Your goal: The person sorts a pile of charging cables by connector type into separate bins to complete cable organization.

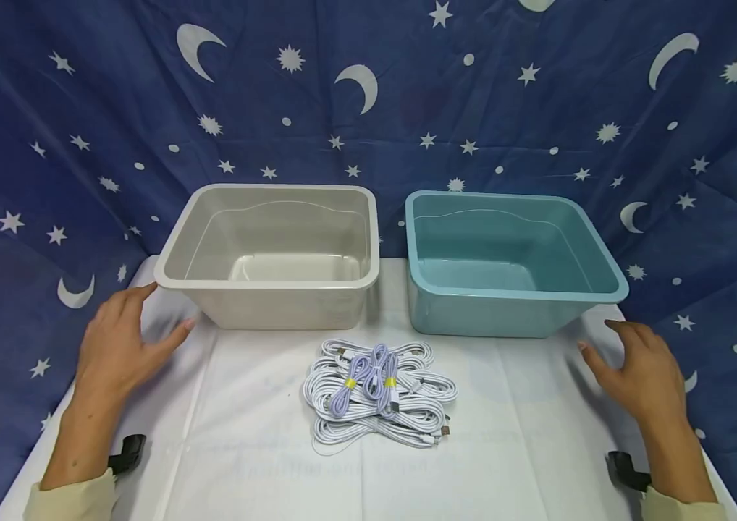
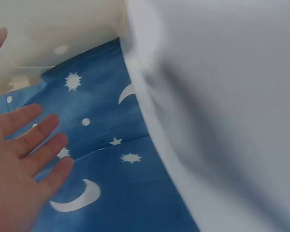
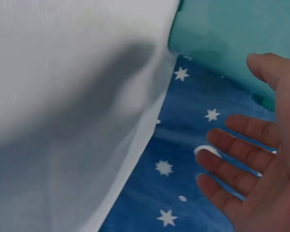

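Observation:
My left hand (image 1: 117, 340) is held near the front left corner of a beige plastic bin (image 1: 277, 307), its fingers extended and nothing in its grasp. On the other side, my right hand (image 1: 642, 369) hovers by the front right corner of a teal bin (image 1: 479, 318), also holding nothing. Both wrist views show spread fingers, the left hand (image 2: 24, 164) and the right hand (image 3: 261, 164) each beside its bin. Between the hands lies a pile of coiled white cables (image 1: 342, 427). Two lavender cable coils (image 1: 378, 369) with yellow ties sit on top. Both bins show bare insides.
A white cloth (image 1: 264, 463) covers the table. Behind and at both sides hangs a dark blue curtain (image 1: 407, 94) patterned with moons and stars. The two bins stand side by side at the back, a narrow gap between them.

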Demonstrator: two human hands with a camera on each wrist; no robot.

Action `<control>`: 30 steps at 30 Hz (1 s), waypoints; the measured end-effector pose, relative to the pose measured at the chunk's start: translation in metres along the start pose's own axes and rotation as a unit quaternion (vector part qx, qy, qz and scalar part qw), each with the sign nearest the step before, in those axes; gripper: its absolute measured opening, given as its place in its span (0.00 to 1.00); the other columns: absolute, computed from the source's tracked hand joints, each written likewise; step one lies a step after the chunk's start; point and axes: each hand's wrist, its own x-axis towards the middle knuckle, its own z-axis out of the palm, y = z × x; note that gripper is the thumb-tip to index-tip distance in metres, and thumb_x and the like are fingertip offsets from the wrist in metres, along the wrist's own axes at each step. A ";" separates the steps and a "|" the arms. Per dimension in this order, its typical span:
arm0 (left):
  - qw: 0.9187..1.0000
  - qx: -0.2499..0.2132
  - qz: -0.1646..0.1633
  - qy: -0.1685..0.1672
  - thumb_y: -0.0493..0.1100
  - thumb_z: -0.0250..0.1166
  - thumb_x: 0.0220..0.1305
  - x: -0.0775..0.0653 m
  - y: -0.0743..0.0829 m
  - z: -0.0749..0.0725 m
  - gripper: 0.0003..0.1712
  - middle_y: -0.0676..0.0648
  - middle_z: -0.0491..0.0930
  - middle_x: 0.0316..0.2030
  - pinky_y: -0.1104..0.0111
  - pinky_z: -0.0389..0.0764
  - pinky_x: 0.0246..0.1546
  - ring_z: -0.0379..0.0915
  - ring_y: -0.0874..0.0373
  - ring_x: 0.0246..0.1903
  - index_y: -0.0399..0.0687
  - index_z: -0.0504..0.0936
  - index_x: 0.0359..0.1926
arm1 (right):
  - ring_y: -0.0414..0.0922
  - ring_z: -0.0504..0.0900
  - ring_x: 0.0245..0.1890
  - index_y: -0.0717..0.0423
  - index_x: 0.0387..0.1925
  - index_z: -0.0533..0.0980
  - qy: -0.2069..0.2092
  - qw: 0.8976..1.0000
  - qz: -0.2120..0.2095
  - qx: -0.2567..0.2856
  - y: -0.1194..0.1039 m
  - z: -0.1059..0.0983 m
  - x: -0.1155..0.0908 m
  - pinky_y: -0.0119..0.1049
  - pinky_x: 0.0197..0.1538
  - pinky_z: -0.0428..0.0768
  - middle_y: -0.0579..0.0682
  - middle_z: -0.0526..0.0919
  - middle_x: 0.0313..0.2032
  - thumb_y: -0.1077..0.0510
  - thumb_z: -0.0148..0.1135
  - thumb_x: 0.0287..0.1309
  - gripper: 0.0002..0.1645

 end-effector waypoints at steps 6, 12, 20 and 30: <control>0.999 -0.020 0.016 0.033 0.58 0.77 0.59 -0.003 0.007 -0.014 0.49 0.28 0.72 0.67 0.30 0.60 0.62 0.64 0.24 0.66 0.39 0.72 0.74 | 0.73 0.74 0.58 0.68 0.62 0.77 -0.002 1.000 -0.024 0.008 -0.015 -0.006 -0.010 0.74 0.56 0.72 0.72 0.77 0.59 0.48 0.75 0.60 0.37; 0.995 -0.033 0.037 0.090 0.53 0.80 0.53 -0.006 0.017 -0.028 0.48 0.30 0.75 0.65 0.30 0.62 0.59 0.66 0.25 0.65 0.41 0.75 0.72 | 0.70 0.78 0.55 0.65 0.59 0.79 0.007 0.997 -0.070 0.022 -0.040 -0.009 -0.015 0.71 0.53 0.74 0.68 0.81 0.55 0.51 0.79 0.56 0.34; 0.987 -0.042 0.085 0.131 0.54 0.80 0.48 -0.008 0.041 -0.039 0.47 0.32 0.77 0.64 0.30 0.62 0.61 0.68 0.27 0.65 0.42 0.79 0.69 | 0.66 0.80 0.54 0.61 0.58 0.81 0.000 0.992 -0.121 0.028 -0.076 -0.010 -0.024 0.69 0.50 0.78 0.63 0.83 0.55 0.52 0.80 0.54 0.32; 0.976 -0.051 0.160 0.136 0.71 0.66 0.58 -0.003 0.069 -0.036 0.45 0.34 0.78 0.63 0.31 0.61 0.63 0.68 0.31 0.66 0.40 0.82 0.63 | 0.61 0.83 0.51 0.60 0.54 0.83 0.004 0.981 -0.188 0.047 -0.112 -0.007 -0.025 0.63 0.45 0.81 0.58 0.85 0.51 0.52 0.82 0.51 0.30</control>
